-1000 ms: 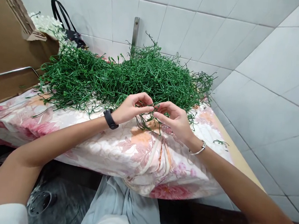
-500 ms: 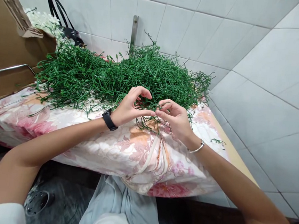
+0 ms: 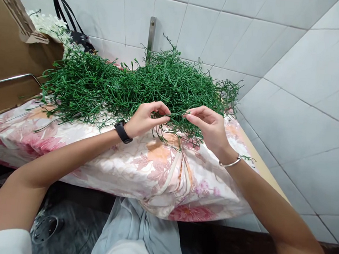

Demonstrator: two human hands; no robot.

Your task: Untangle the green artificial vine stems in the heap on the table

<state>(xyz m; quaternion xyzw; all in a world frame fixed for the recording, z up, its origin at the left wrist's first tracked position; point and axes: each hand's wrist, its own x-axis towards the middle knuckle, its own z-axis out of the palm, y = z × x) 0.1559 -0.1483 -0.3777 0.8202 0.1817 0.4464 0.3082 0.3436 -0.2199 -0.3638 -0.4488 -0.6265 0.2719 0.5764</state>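
A big heap of thin green plastic stems [image 3: 125, 83] lies on a table covered by a pink floral cloth [image 3: 142, 168]. My left hand [image 3: 146, 119], with a black band on the wrist, pinches one end of a green stem piece [image 3: 177, 114] at the heap's front edge. My right hand [image 3: 209, 126], with a silver bangle on the wrist, pinches the other end of the same piece. The stem stretches between my fingertips, a little above the cloth. More loose stems hang tangled just under my hands.
White tiled walls close in behind and on the right. A cardboard box [image 3: 7, 49] stands at the left, with white flowers [image 3: 48, 23] and a black bag handle [image 3: 66, 15] behind it. A metal rail [image 3: 13, 78] runs at left. A single stem [image 3: 248, 159] lies by the table's right edge.
Both hands have risen a little and drawn apart, and the stem piece between them is now pulled out straighter.
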